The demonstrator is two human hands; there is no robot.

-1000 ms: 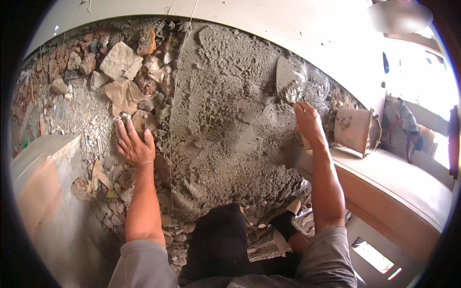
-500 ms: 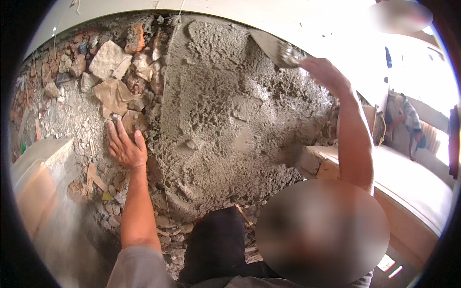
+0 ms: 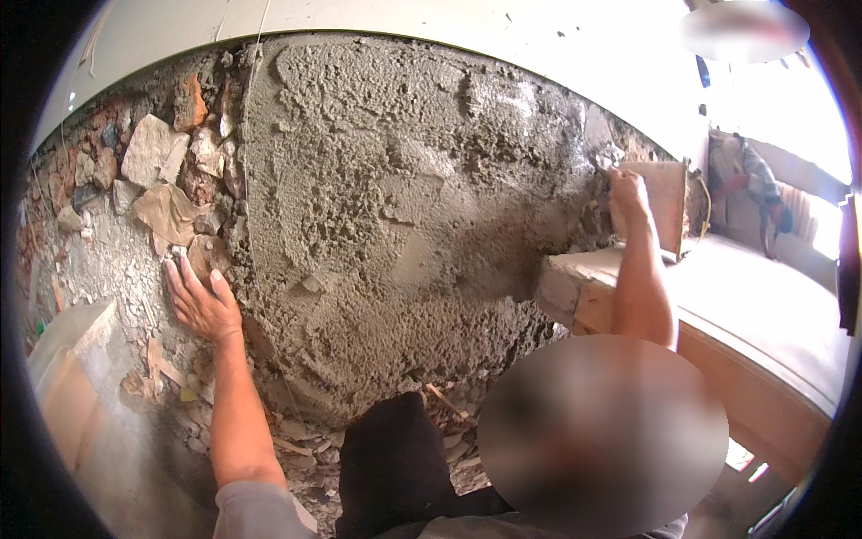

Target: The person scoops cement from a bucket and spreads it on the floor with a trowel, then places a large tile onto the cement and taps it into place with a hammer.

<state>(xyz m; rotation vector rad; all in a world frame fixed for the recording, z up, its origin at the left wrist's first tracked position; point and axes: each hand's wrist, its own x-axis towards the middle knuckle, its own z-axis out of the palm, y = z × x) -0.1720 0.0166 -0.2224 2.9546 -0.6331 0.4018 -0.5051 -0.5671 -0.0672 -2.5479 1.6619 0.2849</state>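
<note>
Grey, rough mortar [image 3: 350, 198] covers a wide patch in the middle, with a thin string along its left side. My left hand [image 3: 202, 301] lies with fingers spread on the rubble strip to the left, fingertips touching stones below a crumpled brown scrap [image 3: 166, 211]. My right hand [image 3: 630, 193] grips a trowel at the patch's right end; its blade [image 3: 600, 135], partly seen, has lumps of mortar on or beside it. A square, tan board-like object [image 3: 663, 216] stands just right of that hand.
A pale panel [image 3: 377, 13] borders the mortar above. A pale ledge [image 3: 754, 314] runs along the right, below a bright opening and hanging cloth [image 3: 754, 180]. A concrete block [image 3: 72, 377] is at lower left, loose rubble [image 3: 305, 449] around my dark-clothed knee [image 3: 391, 458].
The view has shifted, so the wall sits further left. My right hand and trowel went up to the top edge, then down and right toward the square object. My left hand remains on the stones.
</note>
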